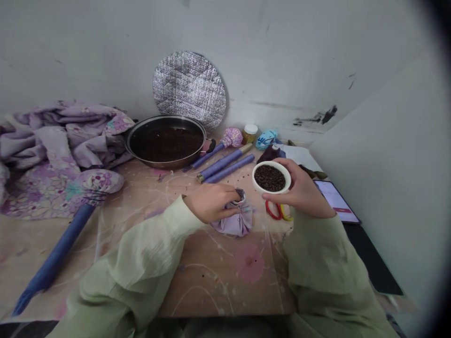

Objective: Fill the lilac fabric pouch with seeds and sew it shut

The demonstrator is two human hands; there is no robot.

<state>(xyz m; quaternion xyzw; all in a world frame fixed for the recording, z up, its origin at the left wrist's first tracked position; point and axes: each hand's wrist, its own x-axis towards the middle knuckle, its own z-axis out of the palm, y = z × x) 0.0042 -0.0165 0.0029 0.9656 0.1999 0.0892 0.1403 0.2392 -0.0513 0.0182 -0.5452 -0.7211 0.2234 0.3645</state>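
Note:
My right hand (306, 190) is closed round a small white bowl (255, 184), which is tipped slightly toward me and full of dark brown grains (269, 178). To its left, my left hand (215, 203) grips the gathered neck of a small lilac cloth pouch (235, 224) resting on the table. The pouch's mouth shows a pale rim with something dark and shiny inside, which I cannot make out. Bowl and pouch are apart. Just below the bowl lie scissors with red and yellow handles (274, 210), partly hidden by my right hand.
A wide dark pan (165, 162) holding dark grains stands at the back, before a round silver mat (190, 89). Purple wrapped sticks (225, 164) and a lidded jar (250, 134) are nearby. Floral cloth (52, 141) and a cloth-headed stick (66, 244) lie left; a phone (337, 202) lies right.

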